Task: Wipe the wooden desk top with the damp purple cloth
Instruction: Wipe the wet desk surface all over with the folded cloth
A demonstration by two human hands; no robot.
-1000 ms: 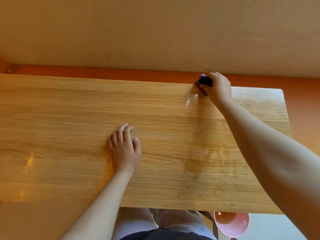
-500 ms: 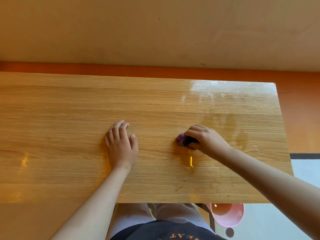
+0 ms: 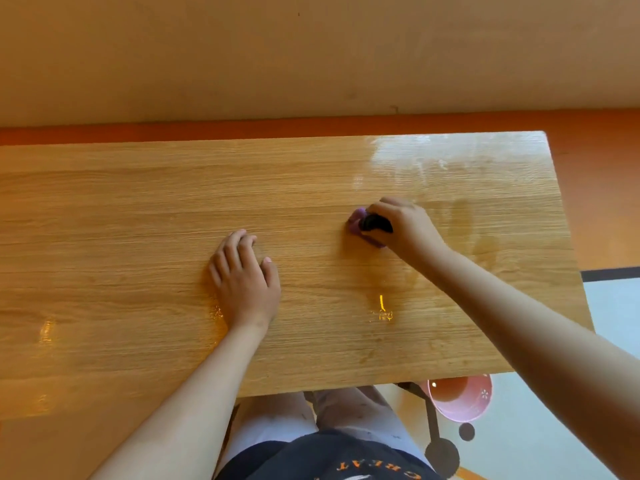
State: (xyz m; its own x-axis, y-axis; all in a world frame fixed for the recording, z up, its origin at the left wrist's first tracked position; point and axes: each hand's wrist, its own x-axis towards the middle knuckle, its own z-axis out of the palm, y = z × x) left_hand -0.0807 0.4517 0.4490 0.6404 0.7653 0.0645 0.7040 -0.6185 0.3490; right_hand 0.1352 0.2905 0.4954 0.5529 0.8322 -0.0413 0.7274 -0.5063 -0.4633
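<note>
The wooden desk top (image 3: 138, 220) fills the middle of the head view, with wet sheen at its far right corner. My right hand (image 3: 405, 226) presses the bunched purple cloth (image 3: 356, 221) onto the desk, right of centre. Only a small part of the cloth shows at the fingertips, with a dark patch beside it. My left hand (image 3: 246, 278) rests flat on the wood, palm down with fingers together, a little left of and nearer than the cloth. It holds nothing.
A pink basin (image 3: 460, 398) stands on the pale floor under the desk's near right corner, beside a dark desk leg (image 3: 433, 420). A beige wall with an orange strip (image 3: 242, 128) runs along the desk's far edge. My legs show below the near edge.
My right hand drew the cloth from the far edge back toward me to mid-desk, then slid it slightly away again. The left hand stayed planted.
</note>
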